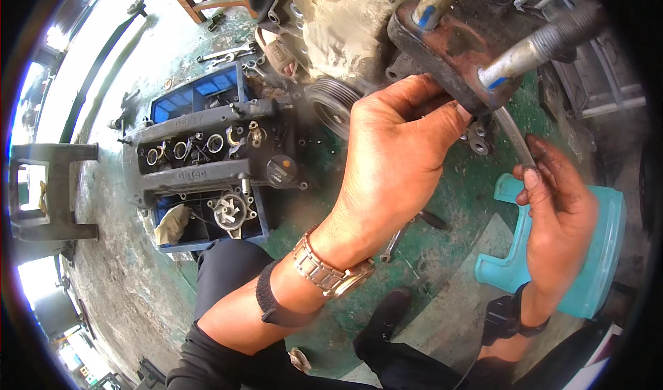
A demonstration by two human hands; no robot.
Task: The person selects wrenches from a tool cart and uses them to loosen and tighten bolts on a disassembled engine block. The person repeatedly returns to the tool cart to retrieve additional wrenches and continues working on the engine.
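My left hand (397,145), with a metal-banded watch on its wrist, reaches to the lower edge of a dark, rusty metal block (452,62). Its fingers are pinched together against that edge, and what they hold is hidden. Lower right, my right hand (558,214) is closed, thumb and fingers pinching the end of a slim grey bar (511,136). The bar's upper end goes out of sight behind the block. Two threaded metal rods (528,57) with blue marks stand out from the block.
A black engine valve cover (197,145) lies across blue bins (200,93) at left, beside a small impeller pump (230,212). A ribbed pulley (331,105) is near the engine. Spanners (226,55) lie on the floor. A turquoise plastic stool (594,252) stands at right, a grey one (62,193) far left.
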